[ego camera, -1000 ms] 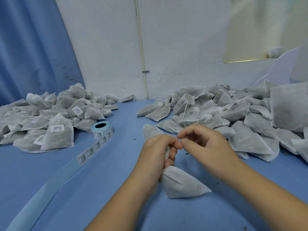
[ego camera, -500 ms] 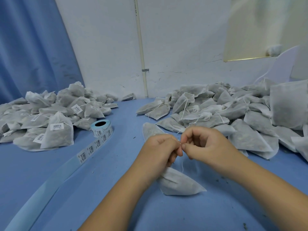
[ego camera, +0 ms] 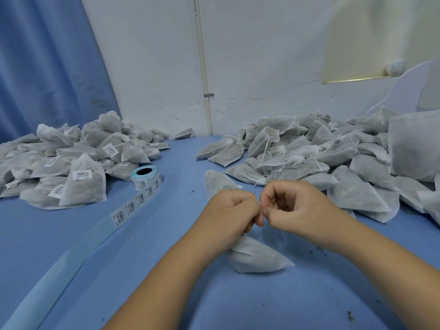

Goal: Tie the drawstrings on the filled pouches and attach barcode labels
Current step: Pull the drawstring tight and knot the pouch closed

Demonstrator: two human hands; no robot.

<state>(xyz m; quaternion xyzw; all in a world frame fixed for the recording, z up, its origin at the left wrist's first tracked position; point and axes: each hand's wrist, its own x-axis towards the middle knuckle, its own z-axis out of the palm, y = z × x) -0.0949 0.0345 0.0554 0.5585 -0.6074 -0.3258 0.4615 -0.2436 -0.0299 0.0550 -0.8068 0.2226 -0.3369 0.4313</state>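
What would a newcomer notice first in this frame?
Centre front, the left hand grips a pouch while the right hand pinches its drawstring. Heaps flank them: a labelled heap on the left, an unlabelled heap on the right, and a label roll by the left one.

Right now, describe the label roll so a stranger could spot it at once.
Find the pile of labelled pouches on the left of the blue table. Just right of it sits the label roll, its strip trailing toward the near-left corner. It is the only round thing there, pale blue with a dark hole.
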